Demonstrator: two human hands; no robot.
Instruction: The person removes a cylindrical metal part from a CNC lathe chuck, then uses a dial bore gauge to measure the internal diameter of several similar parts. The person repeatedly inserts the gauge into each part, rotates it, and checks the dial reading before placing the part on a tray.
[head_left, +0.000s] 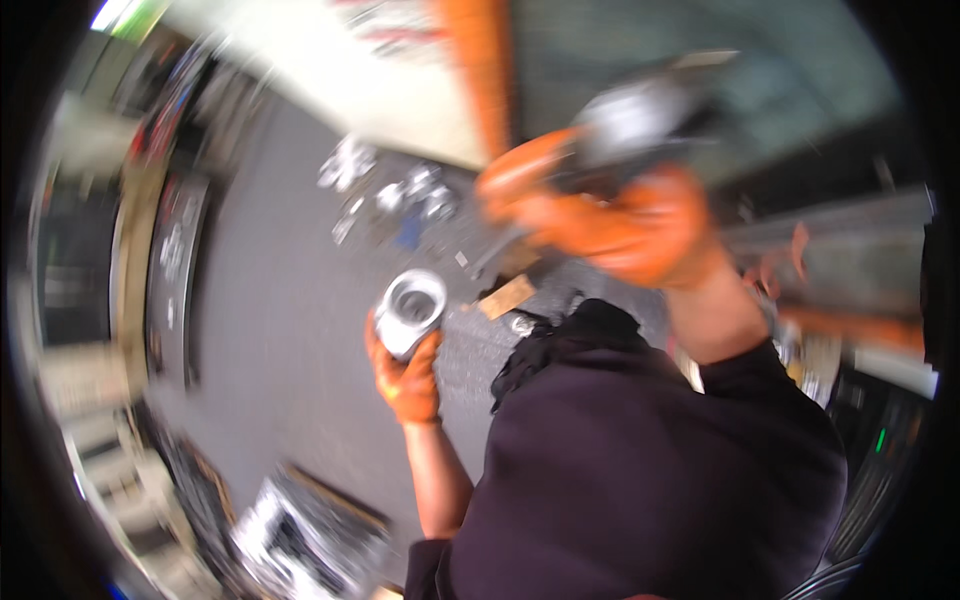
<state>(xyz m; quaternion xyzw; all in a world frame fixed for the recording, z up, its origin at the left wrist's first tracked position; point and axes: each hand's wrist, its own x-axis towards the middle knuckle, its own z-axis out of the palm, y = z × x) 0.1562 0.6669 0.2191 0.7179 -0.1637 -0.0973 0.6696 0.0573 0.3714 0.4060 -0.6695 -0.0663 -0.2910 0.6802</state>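
My left hand [408, 378], in an orange glove, grips a silver-white ring-shaped metal part [412, 308] from below. A round dark opening shows in the part's upper side. Higher up and to the right, my gloved right hand [630, 222] is closed around a silver and black object [640, 118], raised in front of a dark grey panel. Motion smears that object, so its exact kind is hidden; a thin tan end sticks out at its upper right. The two hands are well apart.
On the grey floor [270, 260] beyond my left hand lie several shiny metal parts [425, 192] and a wooden block [507, 297]. A white panel with an orange edge [480, 80] stands ahead. Plastic-wrapped goods [310, 540] sit at lower left; shelving [130, 240] lines the left.
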